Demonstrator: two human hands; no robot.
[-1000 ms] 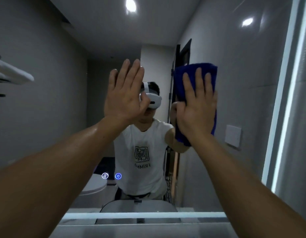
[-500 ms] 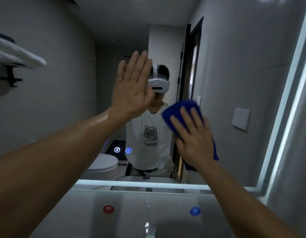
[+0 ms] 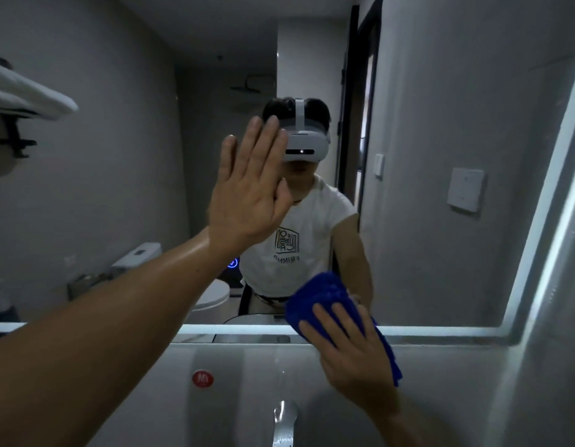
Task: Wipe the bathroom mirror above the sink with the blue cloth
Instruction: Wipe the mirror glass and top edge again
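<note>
while my right hand (image 3: 353, 353), fingers flat, presses the blue cloth (image 3: 321, 295) at the bottom edge of the mirror (image 3: 440, 124), my left hand (image 3: 247, 195) rests flat and empty; the left side probably remains unwiped.

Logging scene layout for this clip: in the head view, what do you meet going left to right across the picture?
white towel → left hand, raised flat → blue cloth under the right hand → white wall plate → lit mirror edge

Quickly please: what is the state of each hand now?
Left hand: open, fingers straight, holding nothing.
Right hand: open, flat fingers pressing the blue cloth.
</note>
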